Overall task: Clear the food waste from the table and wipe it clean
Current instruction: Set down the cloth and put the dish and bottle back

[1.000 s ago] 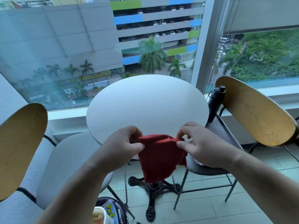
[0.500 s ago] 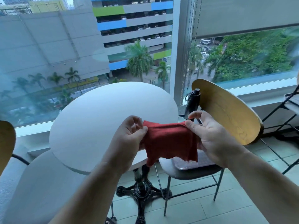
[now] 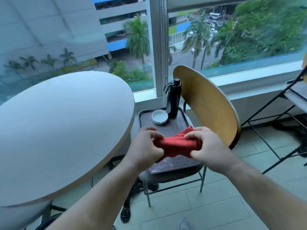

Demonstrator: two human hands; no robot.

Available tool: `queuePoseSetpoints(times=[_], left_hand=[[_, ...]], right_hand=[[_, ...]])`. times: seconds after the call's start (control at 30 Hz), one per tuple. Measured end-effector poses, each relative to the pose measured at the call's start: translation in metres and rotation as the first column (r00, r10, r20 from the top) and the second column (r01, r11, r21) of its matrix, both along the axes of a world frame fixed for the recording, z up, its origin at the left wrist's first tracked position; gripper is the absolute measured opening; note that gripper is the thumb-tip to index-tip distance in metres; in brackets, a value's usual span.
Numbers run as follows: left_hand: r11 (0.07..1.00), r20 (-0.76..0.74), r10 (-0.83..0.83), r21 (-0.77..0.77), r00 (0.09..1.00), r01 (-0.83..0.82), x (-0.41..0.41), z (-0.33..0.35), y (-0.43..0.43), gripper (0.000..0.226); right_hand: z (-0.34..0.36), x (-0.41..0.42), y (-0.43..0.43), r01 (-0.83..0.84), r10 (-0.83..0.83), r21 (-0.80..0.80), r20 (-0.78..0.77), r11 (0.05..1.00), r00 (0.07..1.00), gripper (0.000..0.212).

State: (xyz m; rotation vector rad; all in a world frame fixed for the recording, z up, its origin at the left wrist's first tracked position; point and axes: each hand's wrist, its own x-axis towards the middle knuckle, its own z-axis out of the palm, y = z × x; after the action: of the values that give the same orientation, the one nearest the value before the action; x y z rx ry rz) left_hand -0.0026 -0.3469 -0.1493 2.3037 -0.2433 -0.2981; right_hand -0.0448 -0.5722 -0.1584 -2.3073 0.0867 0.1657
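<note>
A red cloth (image 3: 176,145) is bunched between both hands, just above a dark tray (image 3: 178,128) that lies on a chair seat. My left hand (image 3: 146,146) grips its left end with curled fingers. My right hand (image 3: 209,148) pinches its right end between thumb and fingers. The round white table (image 3: 58,130) lies to the left of my hands, its top bare.
On the tray stand a small white dish (image 3: 160,116) and a black bottle (image 3: 173,97). The chair has a wooden backrest (image 3: 207,103) toward the window. A black metal frame (image 3: 282,130) stands at the right. Tiled floor lies below.
The view and both hands swung right, from over the table's edge to above the tray on the chair. The cloth went from hanging spread to bunched between the hands.
</note>
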Motion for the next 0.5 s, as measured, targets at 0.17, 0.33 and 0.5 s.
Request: queuePoseSetpoints(times=[0.17, 0.33, 0.5], left_hand=[[0.988, -0.120, 0.024, 0.155, 0.992, -0.006, 0.017, -0.055, -0.019, 0.022], [0.987, -0.304, 0.116, 0.144, 0.946, -0.075, 0.038, -0.109, -0.024, 0.011], [0.952, -0.532, 0.238, -0.041, 0.813, -0.305, 0.058, -0.174, -0.038, 0.018]], right_hand=[[-0.068, 0.013, -0.002, 0.034, -0.034, -0.059, -0.004, 0.998, 0.999, 0.023], [-0.127, 0.030, -0.004, 0.230, -0.206, 0.089, -0.216, 0.969, 0.954, 0.009], [-0.163, 0.046, -0.012, 0.437, -0.347, 0.208, -0.360, 0.875, 0.866, 0.004]])
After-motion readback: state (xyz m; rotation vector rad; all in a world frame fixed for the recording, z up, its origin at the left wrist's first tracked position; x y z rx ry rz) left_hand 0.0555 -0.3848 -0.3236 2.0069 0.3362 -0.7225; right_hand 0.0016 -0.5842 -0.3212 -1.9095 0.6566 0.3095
